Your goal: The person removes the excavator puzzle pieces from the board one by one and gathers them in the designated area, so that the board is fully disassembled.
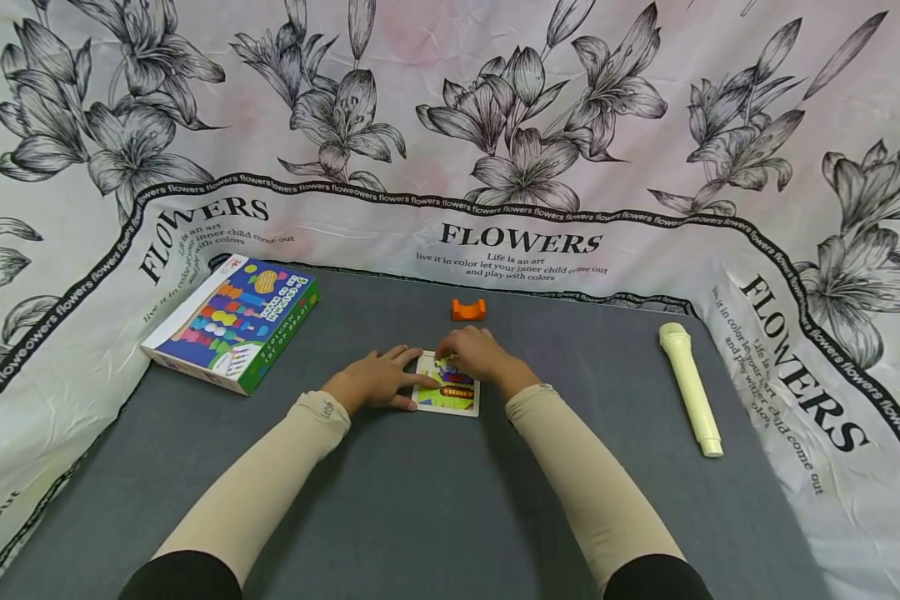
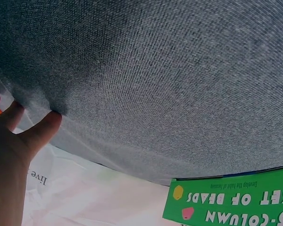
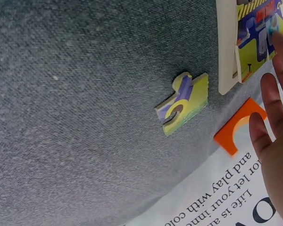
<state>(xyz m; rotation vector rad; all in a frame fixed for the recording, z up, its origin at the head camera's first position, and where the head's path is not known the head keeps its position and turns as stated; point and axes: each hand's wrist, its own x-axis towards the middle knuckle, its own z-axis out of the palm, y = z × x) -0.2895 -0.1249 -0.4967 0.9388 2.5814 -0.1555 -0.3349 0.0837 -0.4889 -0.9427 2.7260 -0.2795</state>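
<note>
A small jigsaw puzzle in a pale frame (image 1: 447, 411) lies mid-table, printed with a bright yellow-green and purple picture. My left hand (image 1: 375, 380) rests at its left side, fingers spread, one reaching over the picture. Over the puzzle's upper right, my right hand (image 1: 480, 354) has bent fingertips on a puzzle piece (image 3: 253, 54), whose near edge stands slightly proud of the frame. A loose puzzle piece (image 3: 191, 101), yellow-green and purple, lies on the cloth beside the frame in the right wrist view. The left wrist view shows the left fingers (image 2: 45, 128) only partly.
An orange notched block (image 1: 468, 311) sits behind the puzzle. At the back left lies a bead-set box (image 1: 232, 321). A pale yellow, rod-shaped object (image 1: 692, 392) lies at the right. Grey cloth covers the table (image 1: 420, 517), and a flower-printed curtain (image 1: 390, 225) surrounds its back and sides.
</note>
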